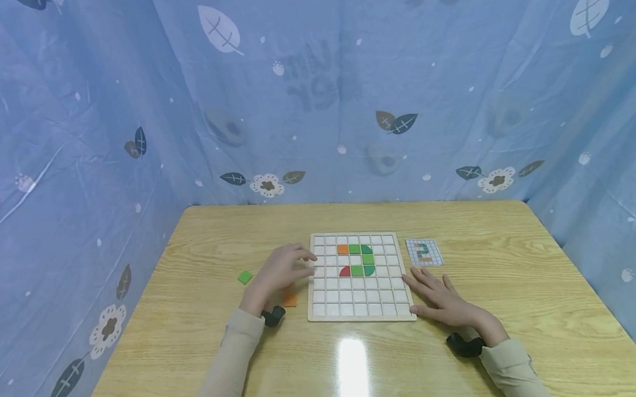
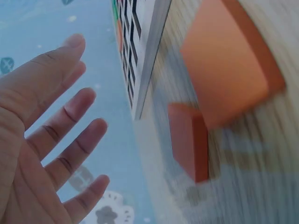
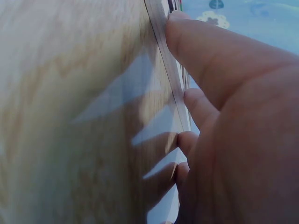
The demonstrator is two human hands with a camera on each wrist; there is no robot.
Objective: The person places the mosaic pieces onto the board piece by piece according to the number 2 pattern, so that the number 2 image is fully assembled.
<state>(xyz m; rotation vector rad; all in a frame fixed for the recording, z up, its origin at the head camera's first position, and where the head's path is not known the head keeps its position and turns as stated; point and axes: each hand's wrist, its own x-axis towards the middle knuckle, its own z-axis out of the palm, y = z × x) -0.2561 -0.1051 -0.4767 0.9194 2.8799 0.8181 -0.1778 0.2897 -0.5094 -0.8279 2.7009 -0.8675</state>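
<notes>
A white gridded board [image 1: 331,311] in a pale wooden frame lies on the table. Several coloured tiles sit in its cells: an orange square [image 1: 342,249], a red quarter-round tile [image 1: 345,272], and green squares and rounded corners forming a hook shape. My left hand [image 1: 283,268] hovers by the board's left edge, fingers spread and holding nothing. Below that hand two orange tiles [image 2: 229,65] lie on the table, one mostly hidden by it in the head view. My right hand [image 1: 441,300] rests at the board's right edge, its fingertips [image 3: 175,28] touching the frame.
A small pattern card [image 1: 434,258] with a printed grid and coloured figure lies right of the board. One loose green tile [image 1: 245,277] is left of my left hand. The wooden table [image 1: 452,373] meets blue patterned curtains [image 1: 311,100] at the back and sides.
</notes>
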